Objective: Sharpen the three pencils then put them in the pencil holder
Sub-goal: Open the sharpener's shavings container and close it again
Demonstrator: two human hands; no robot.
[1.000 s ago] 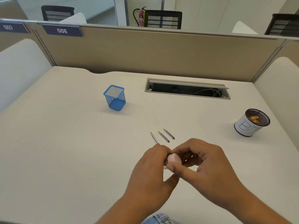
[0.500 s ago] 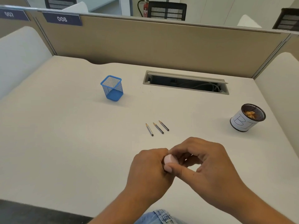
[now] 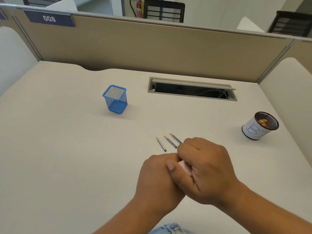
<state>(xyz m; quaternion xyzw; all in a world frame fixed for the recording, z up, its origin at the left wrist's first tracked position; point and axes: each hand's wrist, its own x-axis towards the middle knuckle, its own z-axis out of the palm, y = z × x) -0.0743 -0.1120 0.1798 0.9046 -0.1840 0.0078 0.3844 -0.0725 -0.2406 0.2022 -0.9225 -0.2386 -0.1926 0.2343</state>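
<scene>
A pale desk (image 3: 70, 149) fills the scene, with a tan partition (image 3: 152, 46) along its far edge that carries a blue label reading 008 (image 3: 49, 19). A long cable slot (image 3: 192, 89) is open in the far middle of the desk. At the near centre the left hand (image 3: 158, 176) and the right hand (image 3: 206, 168) meet, both with fingers curled round a small pink sharpener (image 3: 184, 167), which is mostly hidden between them. The blue mesh pencil holder (image 3: 115, 100) stands upright at far left with nothing in it. A white-wrapped cup (image 3: 259, 127) holding shavings sits at right. Three short pencils (image 3: 161, 144) lie side by side just beyond the hands, tips pointing far-left. The right hand's knuckles hide the near end of the rightmost pencil.
</scene>
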